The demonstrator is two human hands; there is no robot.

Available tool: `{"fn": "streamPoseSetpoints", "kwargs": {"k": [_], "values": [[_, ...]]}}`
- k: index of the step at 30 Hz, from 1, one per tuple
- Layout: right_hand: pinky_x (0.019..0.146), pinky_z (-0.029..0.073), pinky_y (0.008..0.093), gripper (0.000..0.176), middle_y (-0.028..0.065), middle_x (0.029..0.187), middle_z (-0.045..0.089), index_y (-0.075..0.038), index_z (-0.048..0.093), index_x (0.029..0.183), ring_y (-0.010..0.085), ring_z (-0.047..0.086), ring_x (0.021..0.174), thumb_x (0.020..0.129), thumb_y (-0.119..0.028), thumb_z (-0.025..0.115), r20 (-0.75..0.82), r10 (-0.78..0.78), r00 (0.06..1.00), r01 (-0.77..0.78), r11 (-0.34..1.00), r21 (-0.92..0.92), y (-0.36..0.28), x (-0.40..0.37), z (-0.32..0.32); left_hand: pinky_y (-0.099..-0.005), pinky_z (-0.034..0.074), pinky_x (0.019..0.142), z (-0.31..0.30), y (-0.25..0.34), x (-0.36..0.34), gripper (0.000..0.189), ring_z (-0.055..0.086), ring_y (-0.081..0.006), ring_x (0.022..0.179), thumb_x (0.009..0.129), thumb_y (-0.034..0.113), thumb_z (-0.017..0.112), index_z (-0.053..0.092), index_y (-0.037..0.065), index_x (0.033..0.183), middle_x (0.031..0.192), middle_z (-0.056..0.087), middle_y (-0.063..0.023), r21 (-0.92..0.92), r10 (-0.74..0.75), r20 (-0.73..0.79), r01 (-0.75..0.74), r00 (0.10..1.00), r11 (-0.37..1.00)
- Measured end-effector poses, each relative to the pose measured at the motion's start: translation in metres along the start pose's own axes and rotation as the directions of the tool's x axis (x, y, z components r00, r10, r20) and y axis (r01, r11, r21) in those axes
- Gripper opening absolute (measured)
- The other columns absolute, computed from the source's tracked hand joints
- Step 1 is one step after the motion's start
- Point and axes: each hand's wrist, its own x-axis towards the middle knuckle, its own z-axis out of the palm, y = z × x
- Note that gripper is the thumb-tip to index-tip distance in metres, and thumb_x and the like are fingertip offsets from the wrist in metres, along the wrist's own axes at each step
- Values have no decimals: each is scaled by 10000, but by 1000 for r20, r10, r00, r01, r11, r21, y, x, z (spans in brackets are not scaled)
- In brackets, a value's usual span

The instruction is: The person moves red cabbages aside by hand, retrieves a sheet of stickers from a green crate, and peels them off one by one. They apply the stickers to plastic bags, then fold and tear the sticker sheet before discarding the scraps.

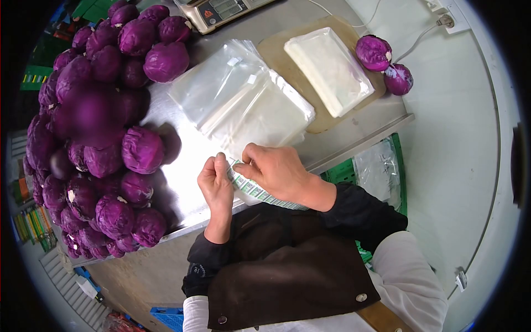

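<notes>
Both of my hands are together over the front edge of the metal table, at a strip of green-and-white printed labels (255, 191). My left hand (217, 185) pinches the strip's upper left end between thumb and fingers. With curled fingers, my right hand (279, 172) grips the strip just to the right, and the rest of it trails beneath this hand towards my apron. Just beyond my hands lies a fanned stack of clear plastic bags (243, 97), with small white labels on some of them.
Many red cabbages (142, 149) are heaped along the table's left side. A second pile of clear bags (331, 72) rests on a tan board (271, 47), beside two more cabbages (374, 52). A scale (221, 11) stands at the back. Below the right edge is a green crate (399, 166).
</notes>
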Motion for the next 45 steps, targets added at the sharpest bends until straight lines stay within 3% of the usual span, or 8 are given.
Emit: {"fn": "streamPoseSetpoints", "kwargs": {"k": [9,17,27,30,32,35,39,45], "values": [[514,448,332,177,93,656,576,-47,524,776,262,570,556,832,-191,611,-179,-286,941,247,945,-215,21,4,3,-241,299,469,-6,-9,6,591,352,-73,499,969,455,304,478,47,578,521,409,16,-49,-210,-62,207,976,977],[640,439,416,337,186,720,599,1,589,850,343,588,697,879,-326,514,-208,348,914,-343,937,61,116,46,-60,-278,419,479,-48,-20,56,291,519,-155,491,859,272,576,552,8,737,610,551,-88,-39,-487,386,541,784,840],[696,471,403,281,140,813,651,-33,661,864,309,624,816,813,-303,602,112,456,883,-218,609,-762,126,101,-55,-437,451,615,5,-45,60,316,606,-363,687,724,263,695,536,10,829,697,606,-199,795,-204,552,-436,809,423],[567,462,378,351,128,717,637,-5,644,774,266,625,664,806,-353,615,46,378,925,-232,655,-719,130,93,-78,-421,455,615,-3,-63,64,268,603,-353,687,750,230,673,544,10,832,698,600,-200,728,-140,545,-383,827,568],[452,425,311,355,84,680,614,17,626,775,163,576,540,842,-330,595,-136,523,841,-510,852,120,138,84,-93,-374,458,583,-15,-68,72,202,614,-293,642,812,216,572,571,14,826,679,614,-147,495,8,626,-405,780,769],[423,418,276,392,91,642,572,44,613,765,105,519,484,830,-342,614,-153,573,805,-463,769,442,140,74,-124,-285,437,518,-57,-62,129,348,554,-130,564,877,217,333,615,16,836,672,584,-18,-126,-215,475,307,854,943],[580,472,348,299,140,752,639,7,639,813,223,622,658,792,-291,637,44,328,944,-320,937,-138,138,80,-93,-221,378,484,-68,-17,130,168,484,-75,547,837,113,619,570,-44,873,635,559,-38,379,157,-81,-116,984,918],[654,460,375,258,150,765,637,-22,608,844,297,611,696,765,-262,656,110,390,914,-205,678,-706,132,105,-55,-317,444,556,-14,-33,60,159,548,-210,529,799,132,634,580,3,873,608,574,-131,663,-182,597,-353,782,660]]}}
